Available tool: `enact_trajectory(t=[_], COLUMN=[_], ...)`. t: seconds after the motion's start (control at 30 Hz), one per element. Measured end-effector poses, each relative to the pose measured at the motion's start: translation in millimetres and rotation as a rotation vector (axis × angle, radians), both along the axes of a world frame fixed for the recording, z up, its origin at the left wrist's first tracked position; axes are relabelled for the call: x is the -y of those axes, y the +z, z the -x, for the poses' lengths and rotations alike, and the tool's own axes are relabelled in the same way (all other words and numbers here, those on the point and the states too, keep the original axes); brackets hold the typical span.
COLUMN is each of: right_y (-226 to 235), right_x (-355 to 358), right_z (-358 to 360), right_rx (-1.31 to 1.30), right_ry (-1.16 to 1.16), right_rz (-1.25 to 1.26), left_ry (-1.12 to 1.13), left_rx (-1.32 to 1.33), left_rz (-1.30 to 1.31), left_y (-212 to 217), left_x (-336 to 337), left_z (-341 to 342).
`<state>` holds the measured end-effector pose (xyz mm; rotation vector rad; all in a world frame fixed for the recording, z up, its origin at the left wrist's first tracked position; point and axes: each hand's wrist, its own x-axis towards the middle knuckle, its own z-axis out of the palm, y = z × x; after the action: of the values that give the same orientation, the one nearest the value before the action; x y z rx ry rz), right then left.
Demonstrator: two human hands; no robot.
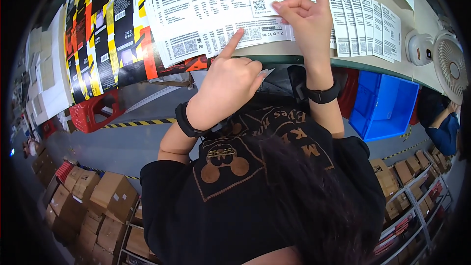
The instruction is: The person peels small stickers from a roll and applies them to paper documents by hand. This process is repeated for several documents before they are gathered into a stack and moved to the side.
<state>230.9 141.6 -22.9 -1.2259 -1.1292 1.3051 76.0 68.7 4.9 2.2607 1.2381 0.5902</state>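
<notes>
Where white printed sheets [186, 20] overlap, the left grip [226, 81] grasps a slip [267, 72]; how the right grip [312, 22] stands, I cannot tell. Black-yellow packaging [100, 34] lies left, a fan [454, 66] right.

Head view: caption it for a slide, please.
Left hand, a white slip in its grip, and right hand over overlapping white sheets, blue crate at right.

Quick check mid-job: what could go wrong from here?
The left hand, index finger extended at the overlapping sheets, could skew them if it drags. The pale slip poking from its curled fingers might drop past the table edge. The fan beside the sheets on the right could ruffle them if running, which I can't tell.
</notes>
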Motion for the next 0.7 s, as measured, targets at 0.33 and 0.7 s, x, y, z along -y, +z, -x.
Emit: enact_trajectory(t=[0.33, 0.7], right_y=[13.5, 4.7], right_x=[1.9, 4.8], right_z=[8.4, 18.4], right_rx=[0.183, 1.244], right_ry=[-0.016, -0.247], right_rz=[0.015, -0.715], left_ry=[-0.013, -0.021], left_rx=[-0.006, -0.028], left_rz=[0.013, -0.027], left_y=[-0.5, 4.3], left_x=[-0.6, 4.4], left_z=[1.5, 5.0])
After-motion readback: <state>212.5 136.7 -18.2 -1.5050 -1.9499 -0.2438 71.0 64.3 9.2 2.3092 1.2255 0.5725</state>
